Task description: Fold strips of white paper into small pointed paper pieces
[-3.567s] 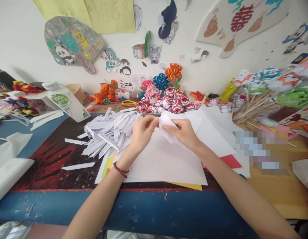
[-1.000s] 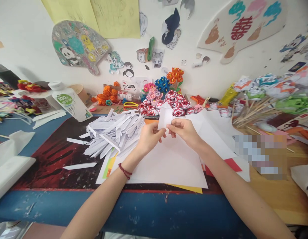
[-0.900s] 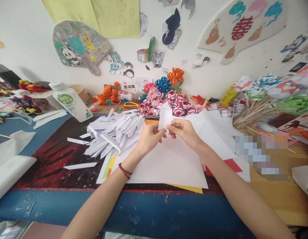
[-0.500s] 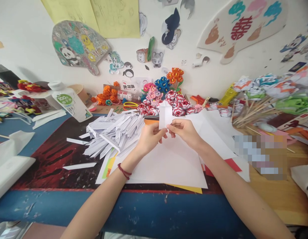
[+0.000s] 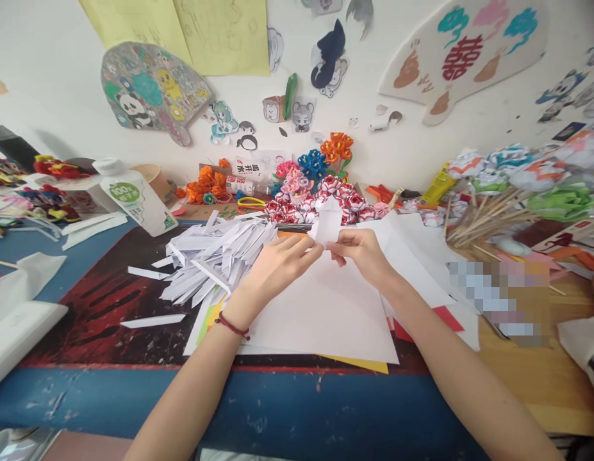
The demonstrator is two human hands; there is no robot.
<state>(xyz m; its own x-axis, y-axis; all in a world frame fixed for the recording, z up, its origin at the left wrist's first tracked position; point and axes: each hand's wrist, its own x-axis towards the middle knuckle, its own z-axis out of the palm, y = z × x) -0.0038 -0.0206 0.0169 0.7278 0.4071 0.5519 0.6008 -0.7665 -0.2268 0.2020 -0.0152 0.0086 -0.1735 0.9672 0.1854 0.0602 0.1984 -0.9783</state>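
Note:
A small folded white paper (image 5: 329, 223) with a pointed top is held upright above the large white sheets (image 5: 320, 314). My right hand (image 5: 357, 250) pinches its lower right edge between thumb and fingers. Back upward, my left hand (image 5: 287, 259) has its fingers closed at the paper's lower left corner; the fingertips are partly hidden there. To the left of my left hand lies a heap of folded white paper strips (image 5: 220, 253), with a few loose strips beside it.
Red-and-white paper flowers (image 5: 342, 198) stand behind my hands. A white bottle (image 5: 136, 195) leans at the back left. Wooden sticks (image 5: 479, 218) and paper flowers crowd the right. A white device (image 5: 25, 336) lies at the left edge.
The folded paper has shifted slightly right and tilted. My left hand has turned over so its back faces up, with the fingers reaching further across. My right hand has moved a little right.

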